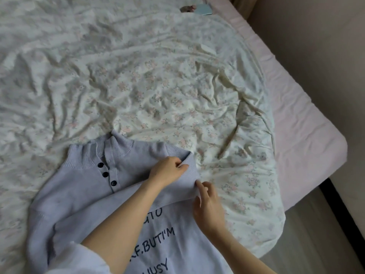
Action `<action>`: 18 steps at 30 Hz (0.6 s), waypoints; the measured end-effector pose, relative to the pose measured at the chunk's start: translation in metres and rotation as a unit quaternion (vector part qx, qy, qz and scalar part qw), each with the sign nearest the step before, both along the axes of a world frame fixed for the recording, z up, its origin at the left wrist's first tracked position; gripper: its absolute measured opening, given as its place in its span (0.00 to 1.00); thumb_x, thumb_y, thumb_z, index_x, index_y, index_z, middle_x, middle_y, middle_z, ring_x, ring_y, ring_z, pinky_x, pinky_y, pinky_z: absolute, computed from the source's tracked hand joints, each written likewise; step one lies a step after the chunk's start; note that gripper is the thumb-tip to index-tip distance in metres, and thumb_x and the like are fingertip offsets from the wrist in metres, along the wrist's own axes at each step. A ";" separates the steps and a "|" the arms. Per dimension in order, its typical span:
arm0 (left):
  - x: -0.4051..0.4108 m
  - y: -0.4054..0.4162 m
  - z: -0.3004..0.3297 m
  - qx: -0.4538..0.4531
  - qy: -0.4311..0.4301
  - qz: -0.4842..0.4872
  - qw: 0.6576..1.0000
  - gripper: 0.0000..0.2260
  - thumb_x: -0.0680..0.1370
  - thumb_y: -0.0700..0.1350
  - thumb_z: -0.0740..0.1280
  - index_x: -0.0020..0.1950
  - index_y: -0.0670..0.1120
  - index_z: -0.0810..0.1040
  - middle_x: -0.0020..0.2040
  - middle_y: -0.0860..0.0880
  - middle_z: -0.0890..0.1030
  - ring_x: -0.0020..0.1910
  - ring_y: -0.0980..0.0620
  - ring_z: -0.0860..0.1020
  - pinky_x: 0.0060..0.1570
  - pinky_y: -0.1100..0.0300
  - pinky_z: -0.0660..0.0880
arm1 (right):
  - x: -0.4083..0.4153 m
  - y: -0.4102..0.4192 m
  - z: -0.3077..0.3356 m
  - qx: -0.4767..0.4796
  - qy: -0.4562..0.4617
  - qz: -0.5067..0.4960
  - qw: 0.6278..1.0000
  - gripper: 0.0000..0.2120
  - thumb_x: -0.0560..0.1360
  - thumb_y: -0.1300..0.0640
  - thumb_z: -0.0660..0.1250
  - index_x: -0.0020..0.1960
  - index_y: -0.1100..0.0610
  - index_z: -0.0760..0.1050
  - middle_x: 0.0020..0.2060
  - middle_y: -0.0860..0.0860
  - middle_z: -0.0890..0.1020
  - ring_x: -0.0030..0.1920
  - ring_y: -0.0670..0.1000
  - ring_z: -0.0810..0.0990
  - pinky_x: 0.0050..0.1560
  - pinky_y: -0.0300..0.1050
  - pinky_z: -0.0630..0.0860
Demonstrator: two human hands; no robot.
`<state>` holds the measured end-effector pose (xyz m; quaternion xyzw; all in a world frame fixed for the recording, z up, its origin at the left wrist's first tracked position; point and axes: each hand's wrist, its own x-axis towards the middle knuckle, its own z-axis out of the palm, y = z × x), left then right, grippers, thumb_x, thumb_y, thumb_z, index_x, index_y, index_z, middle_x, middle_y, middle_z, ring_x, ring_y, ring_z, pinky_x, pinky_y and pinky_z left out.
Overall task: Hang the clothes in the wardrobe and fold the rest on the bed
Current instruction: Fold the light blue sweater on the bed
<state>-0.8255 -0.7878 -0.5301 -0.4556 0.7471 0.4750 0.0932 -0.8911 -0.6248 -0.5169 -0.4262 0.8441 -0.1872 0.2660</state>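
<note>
Sweater, lavender, lying face-up near the bed's front edge: folding just starting. Left hand pinching the folded sleeve; right hand pinching its edge. No folded items showing.

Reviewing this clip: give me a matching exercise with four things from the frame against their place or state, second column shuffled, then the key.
1. sweater
2. left hand
3. right hand
4. floral duvet

A. wrinkled, spread over the bed
B. pinches the folded sleeve's lower edge
C. grips the sleeve cuff near the shoulder
D. lies front up, dark buttons showing

Pairs: 1-D, 2-C, 3-B, 4-A
</note>
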 end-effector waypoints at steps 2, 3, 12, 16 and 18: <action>-0.001 0.001 -0.001 0.005 0.027 -0.008 1.000 0.16 0.77 0.48 0.62 0.32 0.47 0.62 0.26 0.51 0.65 0.28 0.52 0.64 0.32 0.56 0.62 | 0.001 0.002 0.001 0.011 0.043 0.031 0.999 0.24 0.66 0.72 0.69 0.62 0.64 0.75 0.55 0.60 0.77 0.46 0.61 0.79 0.30 0.48 0.77; 0.004 0.002 -0.001 0.013 0.048 0.019 0.999 0.16 0.77 0.46 0.61 0.32 0.48 0.61 0.26 0.52 0.63 0.28 0.53 0.63 0.32 0.56 0.61 | 0.001 0.004 0.002 0.020 0.064 0.049 0.997 0.25 0.64 0.70 0.71 0.61 0.63 0.76 0.56 0.59 0.78 0.47 0.60 0.80 0.30 0.48 0.78; 0.084 0.007 -0.009 -0.017 -0.082 0.024 0.996 0.13 0.77 0.59 0.56 0.48 0.52 0.72 0.45 0.52 0.78 0.48 0.47 0.76 0.49 0.51 0.71 | 0.013 -0.004 -0.003 0.112 0.154 0.168 0.967 0.32 0.59 0.58 0.77 0.63 0.59 0.77 0.63 0.55 0.78 0.60 0.57 0.78 0.50 0.49 0.79; 0.109 0.009 -0.008 -0.185 -0.188 -0.244 0.933 0.27 0.74 0.68 0.56 0.66 0.53 0.69 0.67 0.54 0.69 0.68 0.50 0.61 0.64 0.50 0.57 | 0.019 -0.009 -0.002 0.118 0.175 0.202 0.956 0.40 0.60 0.62 0.75 0.71 0.57 0.68 0.69 0.57 0.71 0.67 0.58 0.72 0.61 0.56 0.74; 0.115 0.008 -0.003 -0.197 -0.197 -0.275 0.920 0.20 0.78 0.61 0.56 0.62 0.52 0.72 0.66 0.53 0.71 0.68 0.50 0.61 0.64 0.51 0.57 | 0.017 -0.012 -0.002 0.102 0.179 0.243 0.948 0.46 0.62 0.66 0.71 0.75 0.51 0.56 0.73 0.57 0.63 0.71 0.59 0.66 0.65 0.58 0.68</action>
